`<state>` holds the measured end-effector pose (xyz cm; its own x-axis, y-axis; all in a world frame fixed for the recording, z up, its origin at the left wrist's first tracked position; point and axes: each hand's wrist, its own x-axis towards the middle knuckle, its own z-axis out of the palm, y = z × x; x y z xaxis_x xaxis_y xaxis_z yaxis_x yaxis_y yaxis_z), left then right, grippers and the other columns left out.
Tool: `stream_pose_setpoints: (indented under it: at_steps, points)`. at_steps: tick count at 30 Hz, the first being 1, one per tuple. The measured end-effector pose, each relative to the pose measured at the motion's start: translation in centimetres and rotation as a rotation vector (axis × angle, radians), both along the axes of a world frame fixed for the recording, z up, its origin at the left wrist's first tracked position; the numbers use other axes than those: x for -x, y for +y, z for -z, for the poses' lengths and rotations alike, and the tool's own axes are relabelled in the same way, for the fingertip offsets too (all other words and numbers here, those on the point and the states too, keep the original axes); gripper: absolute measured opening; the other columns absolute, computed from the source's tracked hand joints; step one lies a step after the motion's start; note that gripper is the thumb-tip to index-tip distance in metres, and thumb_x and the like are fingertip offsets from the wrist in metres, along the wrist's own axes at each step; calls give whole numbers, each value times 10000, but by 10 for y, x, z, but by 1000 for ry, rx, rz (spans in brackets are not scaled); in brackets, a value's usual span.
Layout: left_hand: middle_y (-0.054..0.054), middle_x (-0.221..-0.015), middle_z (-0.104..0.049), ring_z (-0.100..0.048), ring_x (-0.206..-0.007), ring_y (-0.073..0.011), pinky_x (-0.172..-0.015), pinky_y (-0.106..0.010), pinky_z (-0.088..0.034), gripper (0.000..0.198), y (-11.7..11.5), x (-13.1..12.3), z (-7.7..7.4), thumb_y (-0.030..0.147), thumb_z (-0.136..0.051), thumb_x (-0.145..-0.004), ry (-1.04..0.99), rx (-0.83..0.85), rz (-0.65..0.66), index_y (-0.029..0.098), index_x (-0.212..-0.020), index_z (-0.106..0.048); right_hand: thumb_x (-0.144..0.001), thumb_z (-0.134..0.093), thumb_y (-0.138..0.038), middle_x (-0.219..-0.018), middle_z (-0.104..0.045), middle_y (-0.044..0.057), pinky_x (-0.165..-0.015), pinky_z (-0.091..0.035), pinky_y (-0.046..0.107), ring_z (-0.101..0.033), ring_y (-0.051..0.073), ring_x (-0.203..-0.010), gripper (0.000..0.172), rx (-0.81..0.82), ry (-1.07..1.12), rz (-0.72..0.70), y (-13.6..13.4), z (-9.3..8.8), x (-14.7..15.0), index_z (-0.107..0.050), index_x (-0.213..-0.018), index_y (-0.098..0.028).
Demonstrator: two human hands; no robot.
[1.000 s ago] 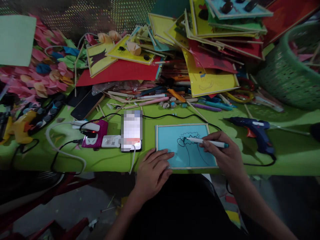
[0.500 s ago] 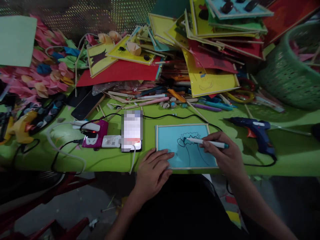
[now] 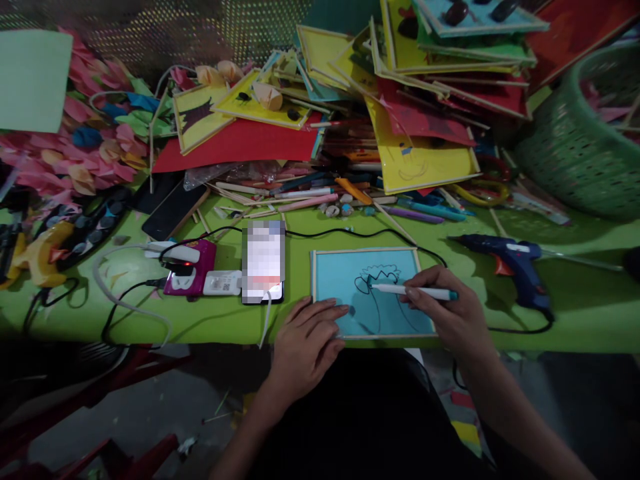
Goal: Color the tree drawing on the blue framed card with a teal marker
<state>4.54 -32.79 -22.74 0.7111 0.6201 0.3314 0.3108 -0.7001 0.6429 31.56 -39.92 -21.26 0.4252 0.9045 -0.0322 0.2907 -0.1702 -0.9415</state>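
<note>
A light blue framed card [image 3: 340, 280] with a black line drawing lies flat on the green table [image 3: 575, 300] in front of me. My right hand [image 3: 445, 313] is closed on a white pen with a teal cap [image 3: 415, 291]; its tip touches the drawn outline near the card's middle. My left hand [image 3: 306, 341] rests with fingers stretched out flat on the card's lower left corner and the table edge.
A phone [image 3: 263, 261] lies left of the card beside a pink charger block [image 3: 190, 268] with cables. A blue glue gun [image 3: 510, 260] is at the right. Piled coloured cards [image 3: 420, 160], pens, sticks, paper flowers [image 3: 75, 147] and a green basket [image 3: 580, 140] fill the back.
The pen tip has slid a little down and to the right along the drawn line. My left hand has stayed in place.
</note>
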Motion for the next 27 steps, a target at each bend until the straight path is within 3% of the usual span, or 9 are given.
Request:
stream_pose_setpoints:
  at_steps: [9,27]
  points:
    - [-6,-1303,-764,-648,-1304,-181,-1173,-425,-390,170,0,0,0,300,-497,-1053,3,9,14,235,-993,-641,-914,-749,-395,-748,-708,20,-603,-485,294,-648,182,-667,163,22,-7,10,1,-1,0,-709,-874,-242]
    - [-11,-1279,-775,-670,-1277,-196,-1142,-456,-433,205,1,0,-2,332,-482,-1055,1,4,9,254,-1010,-666,-933,-733,-397,-747,-711,16,-604,-489,319,-639,187,-651,153,17,-46,37,-2,5,-2,-702,-914,-248]
